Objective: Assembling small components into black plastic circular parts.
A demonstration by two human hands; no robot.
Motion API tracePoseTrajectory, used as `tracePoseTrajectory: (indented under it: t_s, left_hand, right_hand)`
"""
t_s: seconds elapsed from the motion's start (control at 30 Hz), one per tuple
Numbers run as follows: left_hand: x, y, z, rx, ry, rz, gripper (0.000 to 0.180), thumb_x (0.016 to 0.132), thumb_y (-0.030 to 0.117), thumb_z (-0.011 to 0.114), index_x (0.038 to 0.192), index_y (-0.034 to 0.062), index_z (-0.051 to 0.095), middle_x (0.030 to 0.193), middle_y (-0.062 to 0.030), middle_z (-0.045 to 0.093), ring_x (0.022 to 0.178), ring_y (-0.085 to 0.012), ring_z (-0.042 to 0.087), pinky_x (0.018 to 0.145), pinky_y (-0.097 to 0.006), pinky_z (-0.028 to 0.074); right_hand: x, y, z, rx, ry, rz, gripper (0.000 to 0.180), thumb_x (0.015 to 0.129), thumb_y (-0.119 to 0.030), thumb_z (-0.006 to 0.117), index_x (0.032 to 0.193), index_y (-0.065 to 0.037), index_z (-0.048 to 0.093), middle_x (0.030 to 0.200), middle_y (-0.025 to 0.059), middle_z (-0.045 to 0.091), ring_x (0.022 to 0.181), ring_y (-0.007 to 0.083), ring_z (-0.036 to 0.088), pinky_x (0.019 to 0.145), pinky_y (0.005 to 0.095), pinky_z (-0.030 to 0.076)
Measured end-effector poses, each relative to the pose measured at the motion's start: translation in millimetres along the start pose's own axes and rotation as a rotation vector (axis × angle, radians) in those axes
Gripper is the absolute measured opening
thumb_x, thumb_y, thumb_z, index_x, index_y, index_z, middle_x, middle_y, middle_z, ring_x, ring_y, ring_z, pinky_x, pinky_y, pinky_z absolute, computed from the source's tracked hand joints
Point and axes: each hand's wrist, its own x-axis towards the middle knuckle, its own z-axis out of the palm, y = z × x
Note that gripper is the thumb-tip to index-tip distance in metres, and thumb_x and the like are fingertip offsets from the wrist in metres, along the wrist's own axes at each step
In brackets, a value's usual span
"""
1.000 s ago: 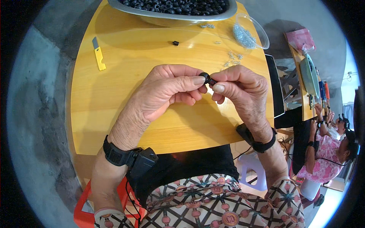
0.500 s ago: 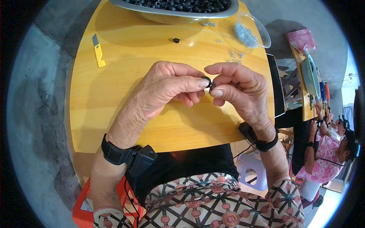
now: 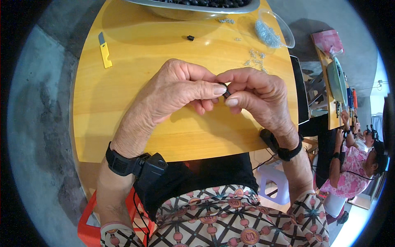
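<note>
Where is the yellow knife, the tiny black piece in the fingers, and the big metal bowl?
yellow knife (image 3: 106, 54), head view, on its yellow handle.
black piece (image 3: 225, 91), head view, on the bit showing between the fingertips.
metal bowl (image 3: 185, 11), head view, on its outer wall.

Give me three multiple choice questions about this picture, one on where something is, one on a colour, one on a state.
1. Where does the small knife lie?
A. On the table's far left part
B. In the clear dish
C. Under the hands

2. What colour is the knife's handle?
A. Red
B. Yellow
C. Green

3. How is the small black part held?
A. Lying loose on the table
B. In the left hand alone
C. Pinched between fingertips of the left hand and right hand

Answers: 1 A, it lies alone far left; 2 B, the handle is yellow; 3 C, both hands' fingertips meet on it.
</note>
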Motion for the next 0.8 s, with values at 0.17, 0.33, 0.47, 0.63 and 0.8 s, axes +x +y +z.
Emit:
tracePoseTrajectory:
  t_s: [0.17,0.33,0.47,0.63,0.8]
  left_hand:
    - [1.4,-1.0,-1.9,0.026,-0.027,-0.011,0.022,0.081,0.02,0.068,0.088,-0.0008,0.067,0.065,-0.0026,0.063,0.056,-0.0072,0.059,0.05,-0.019,0.047]
    - [3.6,-7.5,1.4,-0.018,0.01,-0.018,0.022,0.082,0.02,0.067,0.089,-0.0002,0.067,0.065,-0.0013,0.062,0.056,-0.0058,0.058,0.049,-0.017,0.045]
    - [4.4,-10.9,-0.4,-0.075,0.039,-0.066,0.022,0.083,0.021,0.066,0.09,0.0002,0.067,0.065,-0.0004,0.062,0.056,-0.0049,0.057,0.05,-0.016,0.044]
    - [6.2,-14.1,-1.6,-0.027,0.021,-0.053,0.023,0.084,0.022,0.065,0.092,0.0004,0.067,0.066,0.0011,0.062,0.056,-0.0039,0.055,0.05,-0.016,0.043]
    - [3.0,-9.9,-2.6,-0.149,-0.072,-0.076,0.025,0.084,0.023,0.067,0.091,-0.0009,0.067,0.073,-0.0034,0.064,0.063,-0.0064,0.06,0.058,-0.018,0.049]
  right_hand:
    - [6.1,10.3,-4.7,-0.27,0.014,-0.302,0.026,0.073,-0.007,0.072,0.099,-0.005,0.067,0.076,0.0035,0.065,0.069,0.0107,0.06,0.062,0.0244,0.048]
    - [9.4,8.3,-3.8,-0.391,0.026,-0.381,0.023,0.07,-0.008,0.073,0.093,-0.005,0.067,0.075,0.0067,0.063,0.072,0.0188,0.061,0.063,0.0294,0.048]
    - [14.8,17.1,0.0,-0.425,0.053,-0.448,0.019,0.071,-0.007,0.072,0.088,-0.005,0.065,0.076,0.0086,0.062,0.072,0.0235,0.062,0.063,0.0319,0.049]
    - [13.3,18.0,-3.6,-0.446,0.047,-0.488,0.019,0.072,-0.006,0.072,0.089,-0.005,0.064,0.076,0.0084,0.061,0.071,0.0246,0.061,0.063,0.0319,0.048]
    - [11.1,16.6,-6.5,-0.44,0.052,-0.522,0.023,0.071,-0.011,0.073,0.092,-0.006,0.063,0.074,0.0075,0.059,0.07,0.0237,0.061,0.061,0.0319,0.048]
